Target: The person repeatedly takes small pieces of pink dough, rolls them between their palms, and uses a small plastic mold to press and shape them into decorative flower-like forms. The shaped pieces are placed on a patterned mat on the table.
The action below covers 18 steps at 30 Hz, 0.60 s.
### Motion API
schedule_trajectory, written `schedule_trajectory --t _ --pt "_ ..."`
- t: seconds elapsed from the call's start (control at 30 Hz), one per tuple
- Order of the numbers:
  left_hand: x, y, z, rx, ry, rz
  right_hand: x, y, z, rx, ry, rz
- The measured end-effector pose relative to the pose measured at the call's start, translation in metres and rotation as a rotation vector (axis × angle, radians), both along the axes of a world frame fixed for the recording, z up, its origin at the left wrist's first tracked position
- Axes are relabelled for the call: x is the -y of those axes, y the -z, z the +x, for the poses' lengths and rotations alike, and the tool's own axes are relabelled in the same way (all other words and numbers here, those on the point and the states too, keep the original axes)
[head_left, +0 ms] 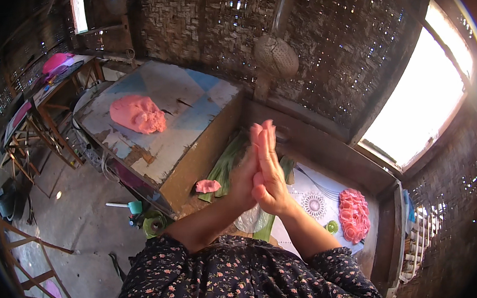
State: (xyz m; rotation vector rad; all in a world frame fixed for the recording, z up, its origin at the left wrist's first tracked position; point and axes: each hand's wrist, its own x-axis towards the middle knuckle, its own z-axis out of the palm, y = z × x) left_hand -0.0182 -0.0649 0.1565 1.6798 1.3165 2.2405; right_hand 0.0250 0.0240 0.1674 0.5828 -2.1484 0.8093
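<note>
In front of my chest my left hand (pixel 244 177) and my right hand (pixel 275 184) meet palm to palm. Their fingers stretch upward, pressed together. Whatever lies between the palms, if anything, is hidden. Below and left of them a small pink dough lump (pixel 208 186) rests beside long green leaves (pixel 224 162). A large pink dough mass (pixel 135 114), crumbly at one side, sits on the worn blue-and-white tabletop (pixel 160 76). To the right, a cluster of pink ruffled pieces (pixel 355 216) lies on a white patterned cloth (pixel 314 205).
Next to the pink cluster is a small green coil (pixel 331 227). A rolled green leaf (pixel 154 224) and a teal cup with a white handle (pixel 135 207) are by the table's left corner. A wooden chair frame (pixel 41 276) stands at left; a woven wall (pixel 195 29) rises behind.
</note>
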Motion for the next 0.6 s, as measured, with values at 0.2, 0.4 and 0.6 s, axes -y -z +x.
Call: schedule_trajectory --t 0.2,0.4,0.6 --pt "-0.014 0.017 0.01 0.581 0.793 0.096 -0.002 0.005 0.017 -0.087 0.382 0.169" --pt "-0.04 0.026 0.022 0.101 0.808 0.53 0.022 0.025 0.035 -0.342 0.226 0.29" --pt "-0.03 0.074 0.019 0.38 0.769 -0.074 0.025 0.038 0.049 -0.293 0.135 0.33"
